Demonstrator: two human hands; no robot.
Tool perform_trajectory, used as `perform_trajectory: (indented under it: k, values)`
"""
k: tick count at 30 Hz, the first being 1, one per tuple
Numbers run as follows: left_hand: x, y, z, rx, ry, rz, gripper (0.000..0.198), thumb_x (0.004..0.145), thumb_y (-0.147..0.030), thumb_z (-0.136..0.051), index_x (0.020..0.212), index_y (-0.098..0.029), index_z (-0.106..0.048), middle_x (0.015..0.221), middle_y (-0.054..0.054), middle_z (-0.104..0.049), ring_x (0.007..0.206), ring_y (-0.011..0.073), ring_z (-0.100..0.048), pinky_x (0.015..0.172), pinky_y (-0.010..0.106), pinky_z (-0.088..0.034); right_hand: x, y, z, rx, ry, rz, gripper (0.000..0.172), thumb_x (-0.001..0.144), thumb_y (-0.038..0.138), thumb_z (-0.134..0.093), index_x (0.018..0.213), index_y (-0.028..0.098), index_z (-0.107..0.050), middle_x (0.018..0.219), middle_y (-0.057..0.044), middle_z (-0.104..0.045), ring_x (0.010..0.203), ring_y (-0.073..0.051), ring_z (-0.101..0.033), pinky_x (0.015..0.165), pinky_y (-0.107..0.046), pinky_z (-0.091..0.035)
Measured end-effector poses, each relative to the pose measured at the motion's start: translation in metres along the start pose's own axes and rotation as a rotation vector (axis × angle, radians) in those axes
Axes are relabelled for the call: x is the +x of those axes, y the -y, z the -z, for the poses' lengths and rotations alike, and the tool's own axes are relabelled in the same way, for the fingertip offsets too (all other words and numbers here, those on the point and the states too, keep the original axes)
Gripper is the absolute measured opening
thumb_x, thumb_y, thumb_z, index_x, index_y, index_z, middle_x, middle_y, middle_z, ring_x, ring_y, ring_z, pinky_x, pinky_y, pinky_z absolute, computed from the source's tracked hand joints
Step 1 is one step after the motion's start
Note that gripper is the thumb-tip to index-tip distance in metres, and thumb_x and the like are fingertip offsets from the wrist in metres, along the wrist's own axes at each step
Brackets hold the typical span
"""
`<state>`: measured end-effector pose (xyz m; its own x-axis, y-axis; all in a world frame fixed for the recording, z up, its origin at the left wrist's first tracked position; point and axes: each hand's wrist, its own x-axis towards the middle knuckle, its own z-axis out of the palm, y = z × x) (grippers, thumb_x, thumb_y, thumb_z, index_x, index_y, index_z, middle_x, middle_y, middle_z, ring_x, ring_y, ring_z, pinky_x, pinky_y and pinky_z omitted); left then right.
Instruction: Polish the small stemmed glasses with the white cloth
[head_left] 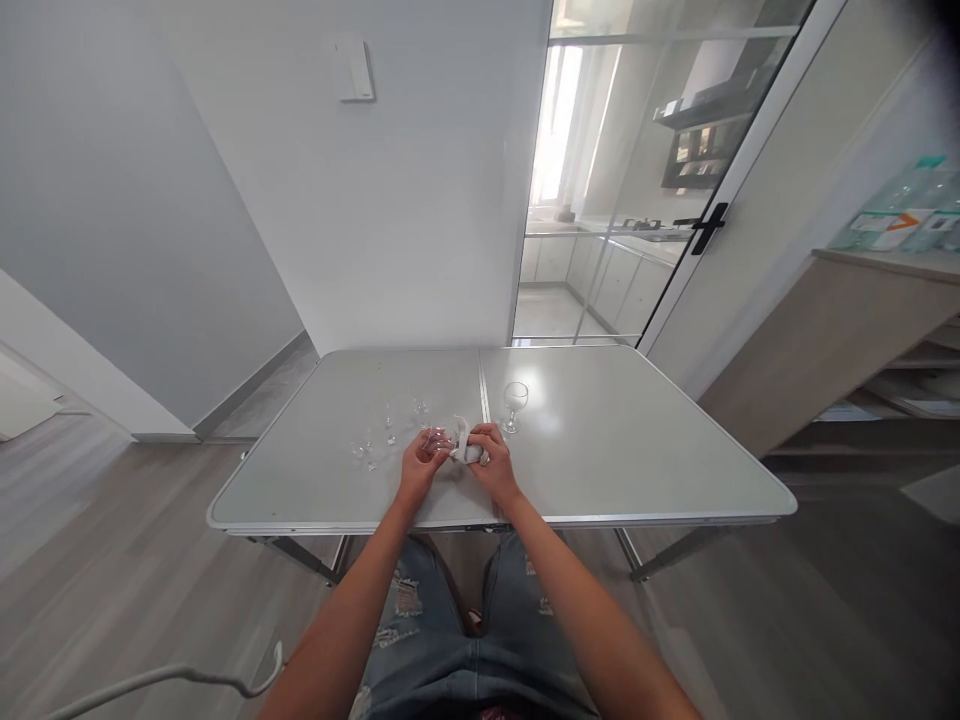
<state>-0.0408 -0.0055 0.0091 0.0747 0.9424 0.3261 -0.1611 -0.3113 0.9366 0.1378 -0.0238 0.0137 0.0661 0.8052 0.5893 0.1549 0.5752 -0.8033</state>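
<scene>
My left hand (418, 468) is closed around a clear glass (436, 440), which lies tilted on its side just above the table. A white cloth or tissue (463, 440) is bunched in my right hand (493, 462), pressed at the right end of that glass. The fingers partly hide where cloth and glass meet. Just beyond my right hand, a stemmed wine glass (515, 398) stands upright. Several small clear glasses, one of them a small stemmed glass (390, 428), stand to the left of my left hand; their outlines are faint.
The grey folding table (615, 440) has a metal rim and a seam down its middle. Its far edge is against a white wall (405, 220). A glass door (600, 180) with a black handle is behind it. Plastic bottles (896, 215) stand on a wooden shelf unit at the right.
</scene>
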Motion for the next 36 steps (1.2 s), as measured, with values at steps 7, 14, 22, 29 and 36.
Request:
perform_trajectory:
  k: [7,14,22,29,36]
  values:
    - [-0.001,0.001,0.001,-0.029,0.019,0.031,0.055,0.073,-0.047,-0.081,0.114,-0.015,-0.063,0.098,0.01,-0.071,0.089,0.0219,-0.069,0.086,0.038,-0.056,0.0,-0.007,0.0,0.169,0.124,-0.315,0.03,0.089,0.048,-0.06,0.08,0.02,-0.066,0.066,0.003,-0.05,0.06,-0.012,-0.042,0.057,-0.024,-0.036]
    - [0.0,0.002,-0.001,-0.028,0.01,-0.004,0.053,0.072,-0.043,-0.082,0.114,-0.017,-0.064,0.1,0.009,-0.07,0.092,0.0209,-0.068,0.085,0.034,-0.055,0.0,-0.009,-0.001,0.044,0.105,-0.2,0.031,0.078,0.041,-0.073,0.099,0.02,-0.069,0.092,-0.003,-0.066,0.083,-0.019,-0.056,0.075,-0.028,-0.045]
    - [-0.001,-0.001,0.001,-0.067,0.082,0.056,0.054,0.07,-0.041,-0.084,0.114,-0.015,-0.066,0.096,0.009,-0.073,0.087,0.0213,-0.069,0.084,0.034,-0.054,-0.003,-0.005,0.0,0.019,0.275,-0.256,0.034,0.074,0.041,-0.076,0.098,0.019,-0.067,0.081,0.001,-0.064,0.073,-0.015,-0.054,0.068,-0.025,-0.043]
    - [-0.002,-0.003,0.0,-0.041,0.042,0.023,0.051,0.073,-0.045,-0.081,0.111,-0.013,-0.068,0.093,0.009,-0.072,0.083,0.0193,-0.068,0.078,0.03,-0.054,-0.001,-0.008,-0.001,0.249,0.38,-0.361,0.038,0.086,0.056,-0.06,0.084,0.018,-0.061,0.071,0.002,-0.054,0.064,-0.013,-0.044,0.06,-0.024,-0.036]
    - [-0.001,-0.001,-0.001,-0.008,-0.011,0.031,0.053,0.071,-0.046,-0.082,0.111,-0.014,-0.066,0.096,0.01,-0.073,0.089,0.0217,-0.069,0.084,0.034,-0.055,-0.003,-0.006,-0.001,-0.005,0.279,-0.23,0.034,0.08,0.049,-0.07,0.095,0.019,-0.065,0.08,0.0,-0.062,0.074,-0.016,-0.053,0.069,-0.026,-0.042]
